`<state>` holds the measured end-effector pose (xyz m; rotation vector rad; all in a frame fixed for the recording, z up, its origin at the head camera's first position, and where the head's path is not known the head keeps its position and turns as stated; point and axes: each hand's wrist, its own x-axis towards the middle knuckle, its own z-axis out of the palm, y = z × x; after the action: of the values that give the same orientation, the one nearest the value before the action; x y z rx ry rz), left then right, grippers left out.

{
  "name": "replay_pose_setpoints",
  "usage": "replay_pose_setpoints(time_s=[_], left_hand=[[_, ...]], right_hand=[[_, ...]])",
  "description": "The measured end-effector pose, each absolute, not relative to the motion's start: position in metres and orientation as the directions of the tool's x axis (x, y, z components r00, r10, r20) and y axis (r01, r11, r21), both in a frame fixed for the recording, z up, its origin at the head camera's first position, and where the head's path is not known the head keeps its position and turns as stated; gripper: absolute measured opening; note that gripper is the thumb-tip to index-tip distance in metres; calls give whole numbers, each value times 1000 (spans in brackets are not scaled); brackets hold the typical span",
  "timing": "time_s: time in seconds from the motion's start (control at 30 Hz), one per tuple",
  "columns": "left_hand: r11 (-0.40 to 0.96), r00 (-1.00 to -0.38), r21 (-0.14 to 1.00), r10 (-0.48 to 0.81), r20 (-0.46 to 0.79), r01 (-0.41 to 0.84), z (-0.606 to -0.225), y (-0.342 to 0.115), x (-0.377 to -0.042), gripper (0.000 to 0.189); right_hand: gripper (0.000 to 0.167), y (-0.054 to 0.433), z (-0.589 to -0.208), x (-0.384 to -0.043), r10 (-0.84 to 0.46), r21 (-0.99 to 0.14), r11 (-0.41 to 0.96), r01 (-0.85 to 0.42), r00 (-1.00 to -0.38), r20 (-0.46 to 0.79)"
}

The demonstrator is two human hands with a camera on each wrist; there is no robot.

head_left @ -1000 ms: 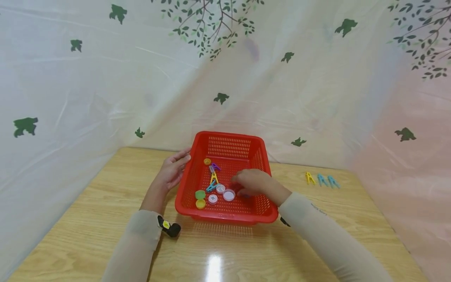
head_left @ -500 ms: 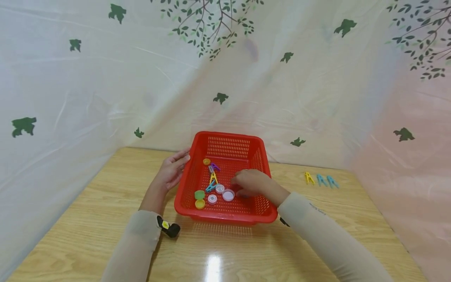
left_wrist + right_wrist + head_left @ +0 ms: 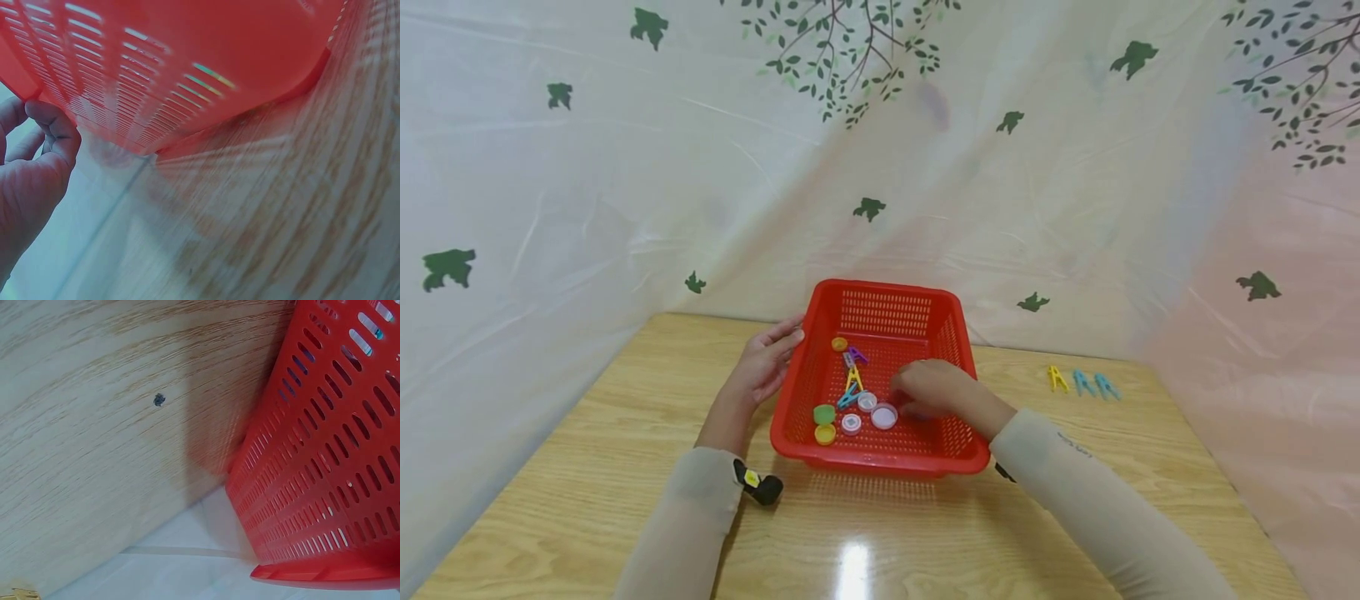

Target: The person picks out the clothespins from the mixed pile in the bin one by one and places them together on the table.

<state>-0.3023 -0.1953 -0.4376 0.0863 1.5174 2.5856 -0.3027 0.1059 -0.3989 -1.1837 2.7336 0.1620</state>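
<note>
A red slotted plastic basket (image 3: 880, 460) stands on the table. My left hand (image 3: 765, 367) is at its left side; in the left wrist view, the thumb and fingers (image 3: 53, 128) pinch the rim. My right hand (image 3: 934, 388) reaches down inside, fingers bent toward the floor. Its fingertips are hidden, so I cannot tell what they hold. Just left of it lie a white round cap (image 3: 883, 416) and a clear one (image 3: 867, 402). Further left are a blue clothespin (image 3: 850, 397), a yellow clothespin (image 3: 854, 380), a purple clothespin (image 3: 858, 355) and a green cap (image 3: 824, 414).
Also in the basket are a pink-rimmed cap (image 3: 852, 424), a yellow cap (image 3: 825, 434) and an orange-yellow cap (image 3: 839, 343). On the table (image 3: 1075, 458) to the right lie a yellow clothespin (image 3: 1057, 378) and two blue clothespins (image 3: 1084, 382). A patterned curtain (image 3: 925, 167) hangs behind.
Both hands stay in nearly the same places. The whole head view has shifted very slightly; the basket and the things in it lie as before.
</note>
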Motion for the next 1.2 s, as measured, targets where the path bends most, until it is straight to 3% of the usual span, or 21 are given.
replay_pose_setpoints(time_s=[0.3, 0.5, 1.2], left_hand=[[-477, -989, 874, 148, -21, -90, -438, -195, -303, 53], [-483, -990, 872, 142, -14, -82, -437, -194, -304, 52], [-454, -987, 885, 154, -43, -109, -437, -196, -310, 53]], right_hand=[[27, 104, -398, -303, -708, -7, 699, -715, -691, -146], [29, 102, -398, -304, -700, -36, 711, -703, -700, -143], [35, 101, -399, -306, -677, 41, 722, -691, -717, -166]])
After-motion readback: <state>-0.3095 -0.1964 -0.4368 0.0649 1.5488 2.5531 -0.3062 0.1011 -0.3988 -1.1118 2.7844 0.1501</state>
